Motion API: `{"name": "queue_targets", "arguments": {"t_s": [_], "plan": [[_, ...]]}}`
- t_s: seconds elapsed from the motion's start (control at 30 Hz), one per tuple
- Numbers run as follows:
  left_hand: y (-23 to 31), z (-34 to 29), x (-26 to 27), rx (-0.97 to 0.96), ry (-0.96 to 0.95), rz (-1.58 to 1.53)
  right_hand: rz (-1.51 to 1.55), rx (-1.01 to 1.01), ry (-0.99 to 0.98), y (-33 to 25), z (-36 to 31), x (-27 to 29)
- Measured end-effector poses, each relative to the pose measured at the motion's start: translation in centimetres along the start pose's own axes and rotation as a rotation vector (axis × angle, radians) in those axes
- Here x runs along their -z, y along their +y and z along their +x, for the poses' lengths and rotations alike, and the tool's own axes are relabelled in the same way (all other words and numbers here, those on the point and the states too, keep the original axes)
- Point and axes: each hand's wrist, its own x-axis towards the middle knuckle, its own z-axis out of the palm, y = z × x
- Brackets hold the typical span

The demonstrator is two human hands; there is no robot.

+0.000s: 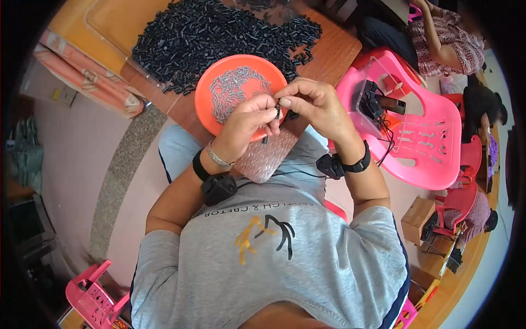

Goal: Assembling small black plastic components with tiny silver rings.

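Note:
Both my hands meet over the right side of an orange-red plate [204, 104]. A small black cylindrical part [278, 111] sits between the fingertips of my left hand [253, 118]. My right hand [313, 104] pinches at the upper end of that part, thumb and forefinger pressed together. Whatever else the right fingertips hold is too small to make out. Many small silvery metal pieces [235, 90] lie in the plate. Beyond it spreads a big heap of short black parts [208, 35] on the tabletop.
The brown wooden table [334, 49] ends near my lap, with a clear plastic sheet [260, 162] over its near corner. To the right stands a pink chair [433, 129] carrying a clear box [378, 104] and black cables. Other people sit farther right. Another pink chair [93, 296] is lower left.

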Motion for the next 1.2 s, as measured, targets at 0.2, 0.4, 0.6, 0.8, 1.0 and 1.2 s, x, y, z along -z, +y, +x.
{"name": "queue_targets", "arguments": {"t_s": [0.2,0.4,0.6,0.8,1.0,1.2], "plan": [[-0.4,-0.2,-0.3,-0.019,0.059,0.107,-0.02,-0.01,0.02,0.1,-0.4,-0.5],[-0.5,-0.4,-0.7,-0.257,0.184,0.5,-0.199,0.087,0.015,-0.9,-0.3,-0.2],[0.0,-0.9,-0.8,-0.202,0.133,0.473,-0.217,0.183,0.055,-1.2,-0.7,-0.7],[-1.1,-0.8,-0.9,-0.213,0.131,0.278,0.011,0.021,0.091,0.0,-1.2,-1.6],[-1.0,-1.0,-0.8,-0.167,0.143,0.244,0.127,-0.077,0.135,0.6,-1.3,-2.2],[-1.7,-1.0,-0.9,-0.152,0.147,0.144,0.264,-0.123,0.188,1.1,-1.9,-3.1]]}}
